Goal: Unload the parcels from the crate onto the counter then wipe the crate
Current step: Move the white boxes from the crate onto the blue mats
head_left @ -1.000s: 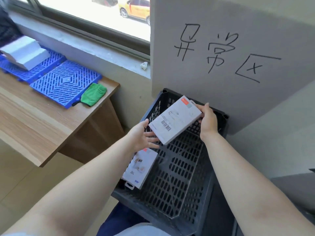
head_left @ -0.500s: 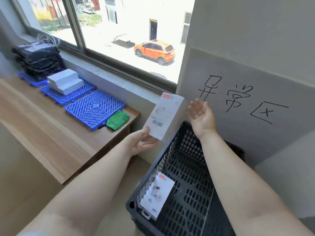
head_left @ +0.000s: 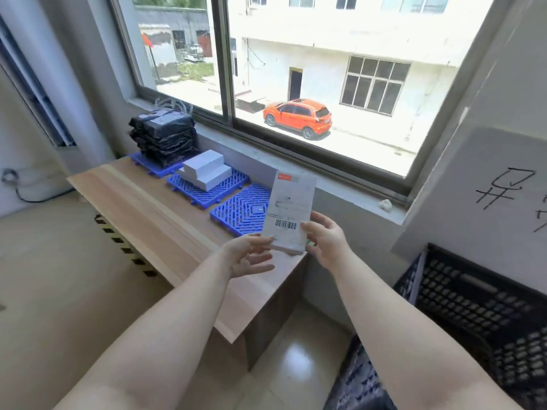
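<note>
A white parcel point(head_left: 291, 211) with a barcode label stands upright above the right end of the wooden counter point(head_left: 165, 220). My right hand point(head_left: 324, 242) grips its lower right edge, thumb on the front. My left hand point(head_left: 251, 257) is just below and left of it, fingers loosely spread, with only the thumb near the parcel's lower left corner. The black slatted crate point(head_left: 473, 306) sits low at the right, partly cut off by the frame; its inside is mostly out of view.
Three blue grid mats point(head_left: 239, 214) lie along the counter's back. One carries stacked white boxes point(head_left: 205, 173), the far one a pile of black-wrapped parcels point(head_left: 162, 134). A window sill point(head_left: 340, 187) runs behind. Tiled floor lies below.
The view has swung left from the crate to the counter. The white parcel travelled over the counter's end, my right hand took hold of it and my left hand's grip loosened.
</note>
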Motion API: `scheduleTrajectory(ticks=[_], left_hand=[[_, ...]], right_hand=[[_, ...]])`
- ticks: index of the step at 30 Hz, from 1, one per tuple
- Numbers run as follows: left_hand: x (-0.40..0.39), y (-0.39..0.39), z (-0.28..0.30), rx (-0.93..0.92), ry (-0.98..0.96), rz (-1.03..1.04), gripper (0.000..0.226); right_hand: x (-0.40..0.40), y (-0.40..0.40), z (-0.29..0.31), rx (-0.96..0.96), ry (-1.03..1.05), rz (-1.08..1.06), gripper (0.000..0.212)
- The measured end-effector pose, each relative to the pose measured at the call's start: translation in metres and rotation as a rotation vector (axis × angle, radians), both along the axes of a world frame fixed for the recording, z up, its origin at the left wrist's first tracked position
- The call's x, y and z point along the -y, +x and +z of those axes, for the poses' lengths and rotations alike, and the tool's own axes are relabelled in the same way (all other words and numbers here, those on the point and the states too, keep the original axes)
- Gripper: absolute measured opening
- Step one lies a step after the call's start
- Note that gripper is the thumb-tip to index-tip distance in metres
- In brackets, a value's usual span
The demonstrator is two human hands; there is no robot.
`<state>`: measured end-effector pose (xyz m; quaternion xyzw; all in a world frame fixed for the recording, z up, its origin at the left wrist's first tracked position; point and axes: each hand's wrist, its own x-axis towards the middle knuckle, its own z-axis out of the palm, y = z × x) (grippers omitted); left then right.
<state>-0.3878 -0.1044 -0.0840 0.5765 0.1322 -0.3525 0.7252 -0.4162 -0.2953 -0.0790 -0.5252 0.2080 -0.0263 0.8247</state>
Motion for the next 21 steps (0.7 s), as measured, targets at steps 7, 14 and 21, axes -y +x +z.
scheduleTrajectory(ticks=[7, 14, 21], left_hand=[[-0.100, 0.069, 0.009, 0.091, 0.035, 0.022, 0.034], [-0.115, 0.149, 0.007, 0.089, 0.012, -0.049, 0.052], [-0.089, 0.241, -0.008, 0.029, 0.127, -0.047, 0.054]], right_hand=[[-0.083, 0.049, -0.005, -0.047, 0.025, 0.051, 0.039], [-0.097, 0.115, -0.018, -0.049, -0.072, 0.053, 0.032], [-0.087, 0.209, -0.041, -0.236, 0.088, 0.092, 0.036]])
